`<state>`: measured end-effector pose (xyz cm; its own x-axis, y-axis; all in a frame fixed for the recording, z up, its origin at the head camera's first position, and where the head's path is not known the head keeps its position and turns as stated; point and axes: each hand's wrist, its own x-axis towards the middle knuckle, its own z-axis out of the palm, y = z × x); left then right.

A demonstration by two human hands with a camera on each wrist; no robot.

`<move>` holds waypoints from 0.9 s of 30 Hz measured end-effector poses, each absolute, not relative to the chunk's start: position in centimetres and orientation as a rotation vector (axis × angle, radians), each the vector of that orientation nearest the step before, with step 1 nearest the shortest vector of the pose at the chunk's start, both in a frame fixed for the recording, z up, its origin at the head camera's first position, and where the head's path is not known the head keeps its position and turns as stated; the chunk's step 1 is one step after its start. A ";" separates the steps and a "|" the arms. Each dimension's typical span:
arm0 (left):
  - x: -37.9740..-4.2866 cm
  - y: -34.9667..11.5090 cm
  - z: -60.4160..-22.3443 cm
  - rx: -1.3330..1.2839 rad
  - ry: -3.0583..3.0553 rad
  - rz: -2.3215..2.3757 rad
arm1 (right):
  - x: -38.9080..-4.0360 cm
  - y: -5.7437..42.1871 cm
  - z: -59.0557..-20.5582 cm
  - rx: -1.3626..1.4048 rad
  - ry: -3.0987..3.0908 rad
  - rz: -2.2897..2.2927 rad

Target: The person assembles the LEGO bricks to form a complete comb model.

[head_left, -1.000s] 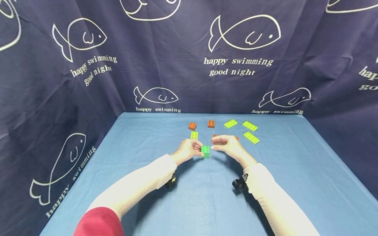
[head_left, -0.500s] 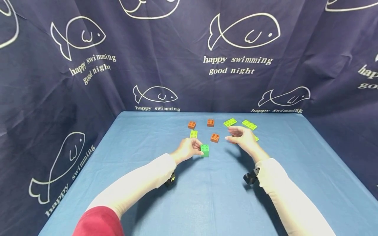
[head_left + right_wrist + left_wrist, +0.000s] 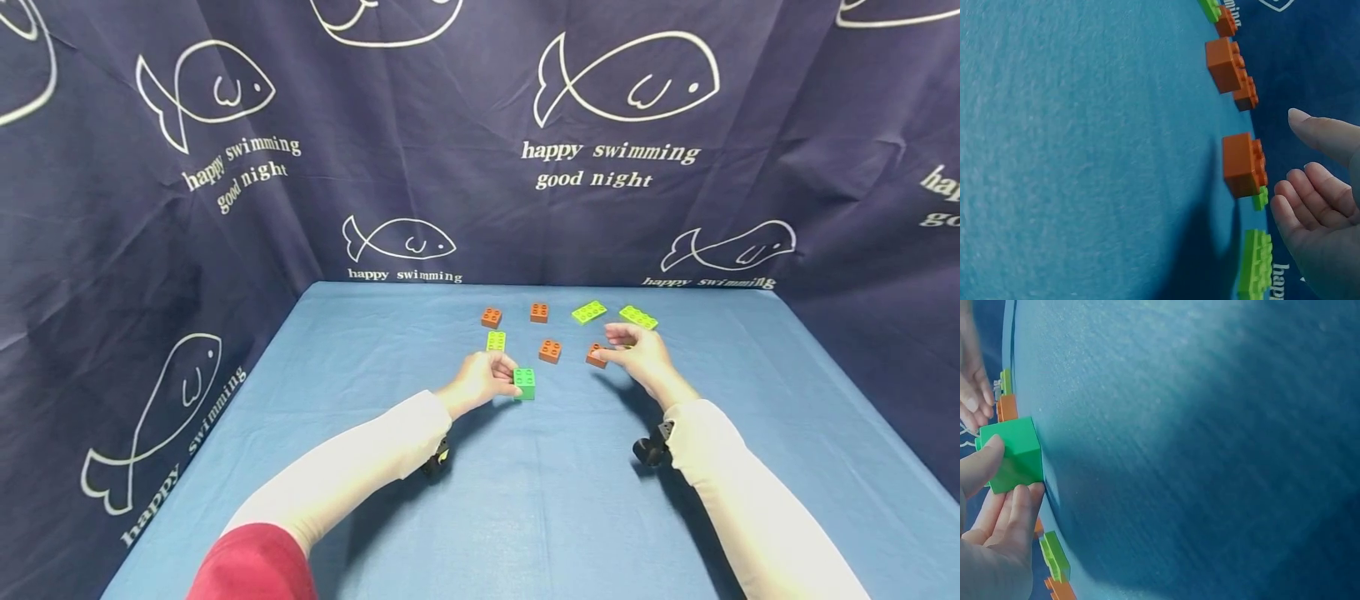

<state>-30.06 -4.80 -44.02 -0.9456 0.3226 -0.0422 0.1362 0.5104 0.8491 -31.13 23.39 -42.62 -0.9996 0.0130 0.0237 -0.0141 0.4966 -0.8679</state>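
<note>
My left hand pinches a green toy building brick with studs on top. In the left wrist view the thumb lies on one side of the green brick and the fingers on another, close over the cloth. My right hand hovers at an orange brick, thumb and fingers spread apart. The right wrist view shows that orange brick standing on the cloth, with a gap between it and the fingertips. Another orange brick stands between the two hands.
Two more orange bricks stand farther back. A lime-green brick lies just beyond the left hand. Flat lime plates lie at the back right, one mostly behind the right hand. A dark fish-print curtain rises behind the blue cloth.
My right hand has moved right, away from the green brick, to the rightmost orange brick, uncovering the middle orange brick. The left hand keeps its hold on the green brick in place.
</note>
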 end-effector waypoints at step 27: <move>-29.8 -4.4 -44.1 0.390 2.539 1.424 | -32.3 24.7 -45.0 -0.030 -2.802 1.526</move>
<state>-29.76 -4.36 -44.13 -0.9443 0.3256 -0.0482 0.1286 0.4999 0.8565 -32.26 24.73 -45.02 -0.9986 -0.0066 -0.0518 0.0399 0.5426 -0.8390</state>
